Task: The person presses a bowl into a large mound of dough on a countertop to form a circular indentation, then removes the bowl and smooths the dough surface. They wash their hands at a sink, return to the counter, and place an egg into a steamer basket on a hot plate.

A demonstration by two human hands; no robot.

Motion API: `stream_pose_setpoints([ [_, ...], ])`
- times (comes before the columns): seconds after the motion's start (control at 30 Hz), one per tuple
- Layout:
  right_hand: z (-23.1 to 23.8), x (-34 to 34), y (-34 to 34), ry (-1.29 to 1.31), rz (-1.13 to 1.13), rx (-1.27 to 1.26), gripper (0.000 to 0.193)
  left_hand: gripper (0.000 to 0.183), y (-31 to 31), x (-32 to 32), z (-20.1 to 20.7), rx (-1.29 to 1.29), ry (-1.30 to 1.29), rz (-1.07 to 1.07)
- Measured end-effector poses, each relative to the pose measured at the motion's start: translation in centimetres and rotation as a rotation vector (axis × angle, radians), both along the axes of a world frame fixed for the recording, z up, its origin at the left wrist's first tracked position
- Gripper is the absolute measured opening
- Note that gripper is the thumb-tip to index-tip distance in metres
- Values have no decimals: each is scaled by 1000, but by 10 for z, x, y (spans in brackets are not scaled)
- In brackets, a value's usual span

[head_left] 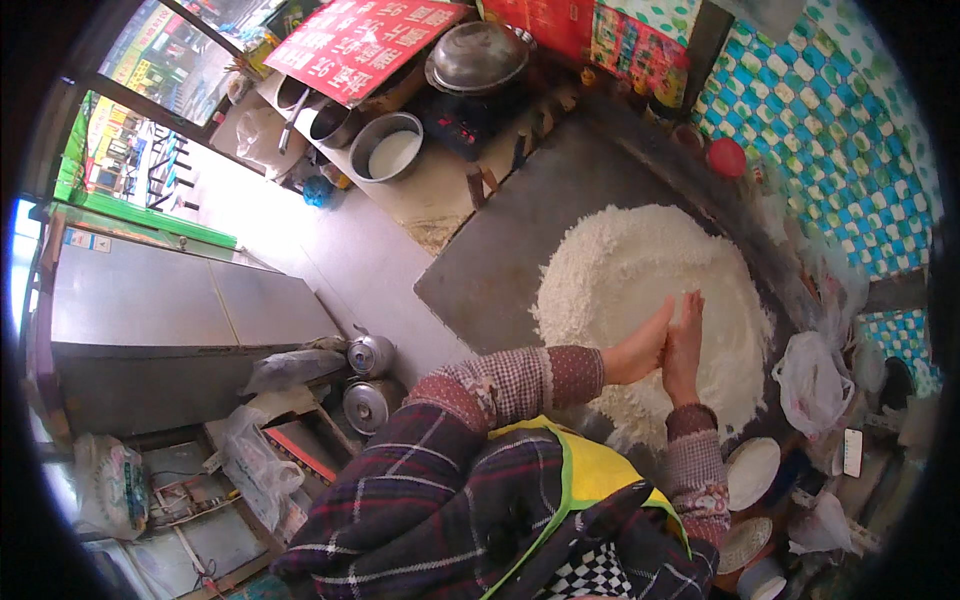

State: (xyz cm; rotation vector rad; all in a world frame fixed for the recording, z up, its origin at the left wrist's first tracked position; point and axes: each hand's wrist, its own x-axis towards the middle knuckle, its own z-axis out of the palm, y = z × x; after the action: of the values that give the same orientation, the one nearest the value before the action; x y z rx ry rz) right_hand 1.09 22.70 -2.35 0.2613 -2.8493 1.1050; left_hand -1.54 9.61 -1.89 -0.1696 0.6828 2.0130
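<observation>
A wide mound of white flour [590, 262] lies on the dark worktop [490, 262], with a broad hollow in its middle. Above the hollow's near side, my left hand [637, 350] and my right hand [683, 350] are brought together palm to palm. Their fingers are stretched out and point away from me. I see nothing held in either one, though the space between the palms is hidden. Patterned sleeve covers reach to both wrists.
A metal pot with white contents [385, 150] stands at the far left, near a lidded pan [480, 58]. Clear plastic bags [812, 385] and a round white dish [752, 473] crowd the right side. Two metal kettles [370, 403] sit left of me.
</observation>
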Motion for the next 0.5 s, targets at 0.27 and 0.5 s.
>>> stream_pose_setpoints([
  [0.27,28,10,11,-39,145,325,61,84,-14,-3,13,21,209,79],
  [0.5,30,22,37,-286,-72,-29,48,54,-46,-8,8,-767,1109,-84],
])
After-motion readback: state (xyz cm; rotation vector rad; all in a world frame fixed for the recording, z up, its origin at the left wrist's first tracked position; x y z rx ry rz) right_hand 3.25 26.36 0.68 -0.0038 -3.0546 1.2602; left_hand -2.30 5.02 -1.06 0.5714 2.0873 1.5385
